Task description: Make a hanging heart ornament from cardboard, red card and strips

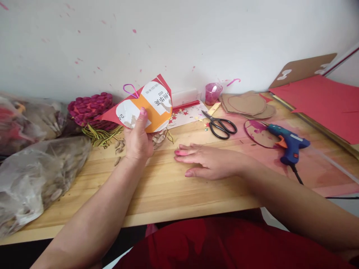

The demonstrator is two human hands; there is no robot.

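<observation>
My left hand is closed on a cardboard cutout, thumb on the near face, raised above the left part of the table. Orange with white printed patches covers that face, and red paper sticks out at its edges. A purple loop rises from the upper left edge. Low over the wooden table, my right hand is palm down with fingers stretched out and nothing in it; whether it touches the wood I cannot tell. Pink stains mark its fingertips. Black-handled scissors lie beyond it.
A blue glue gun rests at the right by a stained cardboard disc. Behind are cardboard pieces, a pink-stained cup and red paper sheets. Plastic bags and a magenta, shell-covered piece occupy the left.
</observation>
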